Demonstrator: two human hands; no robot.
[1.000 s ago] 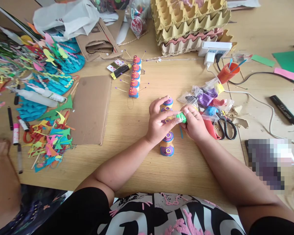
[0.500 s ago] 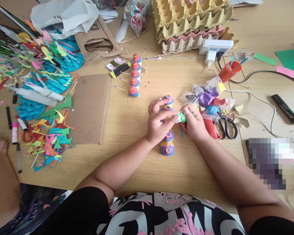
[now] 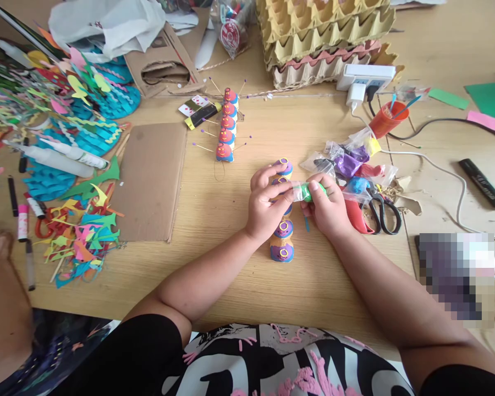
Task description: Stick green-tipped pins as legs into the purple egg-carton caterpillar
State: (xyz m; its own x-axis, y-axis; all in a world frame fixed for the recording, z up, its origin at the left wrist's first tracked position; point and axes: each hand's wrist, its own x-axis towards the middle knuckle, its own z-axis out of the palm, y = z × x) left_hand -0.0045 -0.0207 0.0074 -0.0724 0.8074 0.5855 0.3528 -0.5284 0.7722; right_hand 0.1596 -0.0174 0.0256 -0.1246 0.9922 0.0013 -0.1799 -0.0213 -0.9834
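Between my two hands is a small clear plastic bag [image 3: 298, 191] with a lump of green modelling clay [image 3: 315, 192] in it. My left hand [image 3: 268, 201] pinches the bag's free end between thumb and forefinger, its other fingers curled. My right hand [image 3: 329, 206] is closed round the green clay, thumb on top. Under my left hand stands a purple and blue egg-carton caterpillar [image 3: 281, 252] with yellow clay rings; its middle is partly hidden. Farther back is a red and blue egg-carton caterpillar [image 3: 225, 152] with smiling faces and purple-tipped sticks.
Bags of coloured clay [image 3: 352, 162] and black-handled scissors [image 3: 385, 212] lie right of my hands. An orange cup [image 3: 390, 120], a power strip [image 3: 367, 76] and stacked egg trays [image 3: 325, 33] are behind. Cardboard [image 3: 150, 181] and paper scraps [image 3: 84, 242] lie left, near another person's arm [image 3: 6, 302].
My hands have drawn slightly apart, so more of the clear bag and the green clay shows between them. The caterpillars have stayed in place.
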